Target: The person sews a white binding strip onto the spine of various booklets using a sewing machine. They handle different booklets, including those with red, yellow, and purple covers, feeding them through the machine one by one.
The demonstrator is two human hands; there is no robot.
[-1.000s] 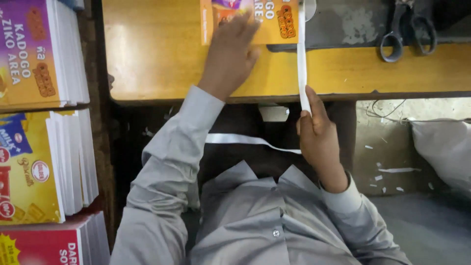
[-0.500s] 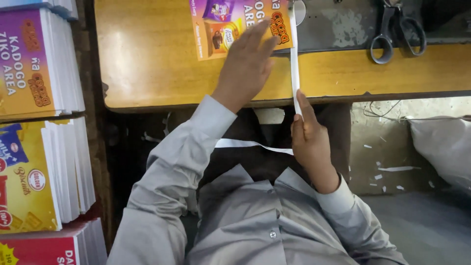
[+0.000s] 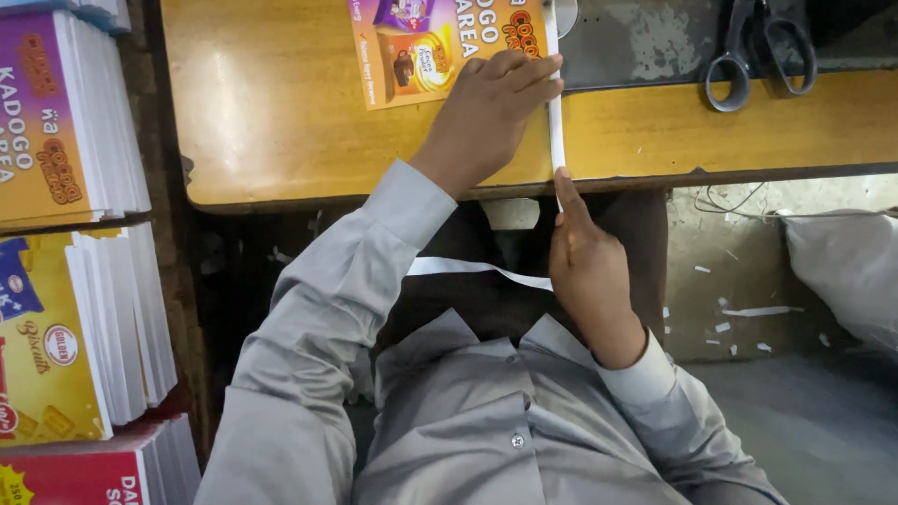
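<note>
My left hand (image 3: 488, 110) lies flat on a printed orange and purple card (image 3: 412, 51) on the yellow wooden table (image 3: 281, 122), fingers spread toward the card's right edge. A narrow white strip (image 3: 556, 122) runs down that edge and off the table front. My right hand (image 3: 587, 271) pinches the strip's lower end just below the table edge. More white strip (image 3: 477, 269) trails across my lap, behind the right hand.
Scissors (image 3: 760, 51) lie on a grey patch at the table's back right. Stacks of printed cards (image 3: 75, 187) stand at the left. A white sack (image 3: 842, 271) and paper scraps (image 3: 739, 313) are on the floor at right.
More of the card shows at the top of the view now. My left hand stayed pressed on it while my right hand kept hold of the strip under the table edge.
</note>
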